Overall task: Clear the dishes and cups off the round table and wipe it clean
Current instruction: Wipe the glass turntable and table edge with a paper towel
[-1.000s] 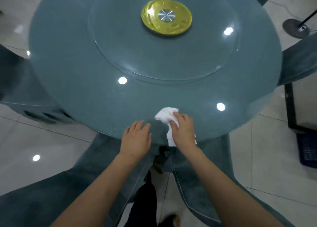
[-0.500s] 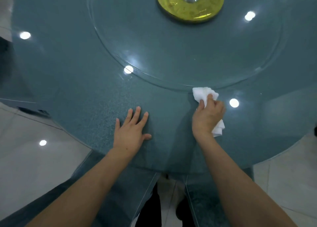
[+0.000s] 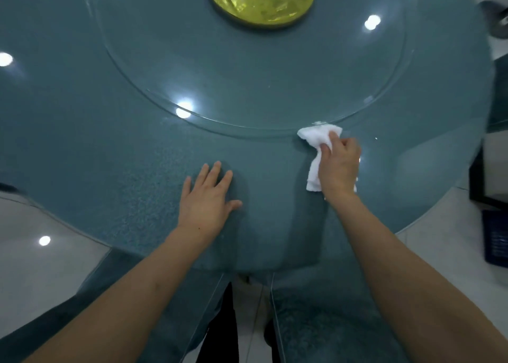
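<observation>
The round teal table (image 3: 110, 156) fills most of the view, with a clear glass turntable (image 3: 247, 68) on it around a yellow hub (image 3: 261, 8). My right hand (image 3: 339, 167) grips a crumpled white cloth (image 3: 316, 143) and holds it on the tabletop right at the turntable's near rim. My left hand (image 3: 207, 200) lies flat on the table near the front edge, fingers straight and spread. No dishes or cups show on the table.
Teal chairs (image 3: 330, 321) stand tucked under the near edge on pale floor tiles (image 3: 41, 266). A dark frame and a blue crate (image 3: 496, 239) stand on the floor at the right. A black round stand base (image 3: 494, 19) sits at the far right.
My right hand has slid the cloth from the table's front edge forward and to the right, up to the turntable rim. My left hand moved a little further onto the table.
</observation>
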